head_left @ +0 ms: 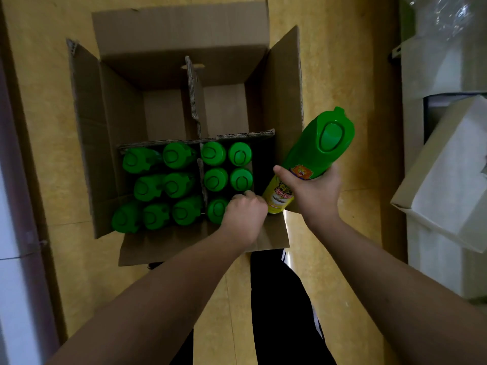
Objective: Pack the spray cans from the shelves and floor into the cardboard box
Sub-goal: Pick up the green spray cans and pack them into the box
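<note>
Spray can point(315, 154) tilted in right grip point(315, 196), left grip point(243, 219) curled on boxed can point(248, 192)

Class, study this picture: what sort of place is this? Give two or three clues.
Probably a stockroom or packing area: a divided cardboard box part-filled with identical green-capped spray cans, another can in the right hand, more cartons alongside.

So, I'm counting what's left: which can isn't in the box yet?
The spray can gripped by the right hand, tilted at the box's right edge; other cans stand inside.
</note>
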The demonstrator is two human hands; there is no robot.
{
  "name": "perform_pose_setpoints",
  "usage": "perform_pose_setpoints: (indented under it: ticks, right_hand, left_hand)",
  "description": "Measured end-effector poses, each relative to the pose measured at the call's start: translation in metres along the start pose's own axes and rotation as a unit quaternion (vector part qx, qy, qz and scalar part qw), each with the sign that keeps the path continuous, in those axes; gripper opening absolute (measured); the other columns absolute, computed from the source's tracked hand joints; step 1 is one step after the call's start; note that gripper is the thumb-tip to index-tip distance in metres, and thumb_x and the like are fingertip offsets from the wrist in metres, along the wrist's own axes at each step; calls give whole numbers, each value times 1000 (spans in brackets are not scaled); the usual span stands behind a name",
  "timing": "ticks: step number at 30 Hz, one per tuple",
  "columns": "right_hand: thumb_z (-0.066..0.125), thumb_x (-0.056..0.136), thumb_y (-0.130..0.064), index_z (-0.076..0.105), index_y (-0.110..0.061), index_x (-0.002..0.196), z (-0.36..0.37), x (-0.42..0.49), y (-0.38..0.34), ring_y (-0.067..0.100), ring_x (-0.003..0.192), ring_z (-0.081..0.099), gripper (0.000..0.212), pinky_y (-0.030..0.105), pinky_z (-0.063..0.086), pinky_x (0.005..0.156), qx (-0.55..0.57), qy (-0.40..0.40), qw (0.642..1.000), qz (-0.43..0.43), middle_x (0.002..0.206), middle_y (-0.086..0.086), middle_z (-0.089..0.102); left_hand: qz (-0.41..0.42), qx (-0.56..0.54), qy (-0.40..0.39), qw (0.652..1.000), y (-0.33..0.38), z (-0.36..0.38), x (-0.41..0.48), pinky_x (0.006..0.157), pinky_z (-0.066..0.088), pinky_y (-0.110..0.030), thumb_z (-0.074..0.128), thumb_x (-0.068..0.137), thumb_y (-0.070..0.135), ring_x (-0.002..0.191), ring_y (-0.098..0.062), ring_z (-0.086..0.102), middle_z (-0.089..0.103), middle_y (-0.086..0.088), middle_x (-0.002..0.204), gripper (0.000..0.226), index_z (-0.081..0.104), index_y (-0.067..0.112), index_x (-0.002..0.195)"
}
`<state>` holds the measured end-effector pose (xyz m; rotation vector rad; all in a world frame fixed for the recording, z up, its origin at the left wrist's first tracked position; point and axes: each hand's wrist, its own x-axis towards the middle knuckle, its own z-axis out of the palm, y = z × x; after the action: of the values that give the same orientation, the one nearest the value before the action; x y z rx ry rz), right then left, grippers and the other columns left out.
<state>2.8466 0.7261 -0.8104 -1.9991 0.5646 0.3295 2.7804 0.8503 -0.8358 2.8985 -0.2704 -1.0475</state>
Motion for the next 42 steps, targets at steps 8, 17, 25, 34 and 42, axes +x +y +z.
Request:
perform_pose_setpoints:
  ticks: [8, 17, 25, 34, 42]
  right_hand:
    - [95, 58, -37, 55, -23, 112, 2, -4, -6, 1, 95, 65, 69, 35, 59, 87, -29, -14, 999, -23, 101, -14, 67]
    - [94, 63, -41, 51, -24, 114, 13, -15, -96, -27, 85, 51, 69, 0, 40, 70, -52, -19, 991, -120, 93, -27, 56]
    - [92, 57, -51, 56, -27, 117, 88, -54, -171, 7, 104, 68, 74, 41, 58, 91, 36, -63, 983, -166, 108, -11, 70]
    - [94, 52, -54, 60, -26, 115, 201, -112, -176, 16, 110, 66, 77, 44, 57, 90, 27, -178, 968, -173, 114, -4, 69]
    - [98, 54, -39, 60, -29, 115, 257, -130, -166, -3, 109, 62, 73, 29, 56, 94, -51, -270, 946, -173, 110, -18, 68]
  left_hand:
    - [26, -53, -11, 998, -15, 14, -7, 74, 49, -39, 66, 89, 10, 107, -33, 53, 37, -12, 138, 52, 45, 8, 137]
    - [-198, -540, 75, 814, -93, -26, -26, 87, 52, -22, 72, 86, 19, 93, -9, 66, 72, 8, 107, 30, 73, 25, 115]
    - [-381, -634, 130, 660, -205, -41, -49, 67, 63, -37, 62, 94, 25, 75, -19, 70, 69, 1, 87, 7, 69, 24, 93]
    - [-400, -662, 88, 628, -293, 14, -100, 103, 48, -46, 53, 97, 39, 115, -25, 59, 61, -1, 129, 44, 55, 25, 138]
    - [-349, -777, 59, 521, -333, 31, -111, 107, 39, -40, 35, 106, 47, 132, -26, 52, 51, -7, 148, 56, 44, 11, 149]
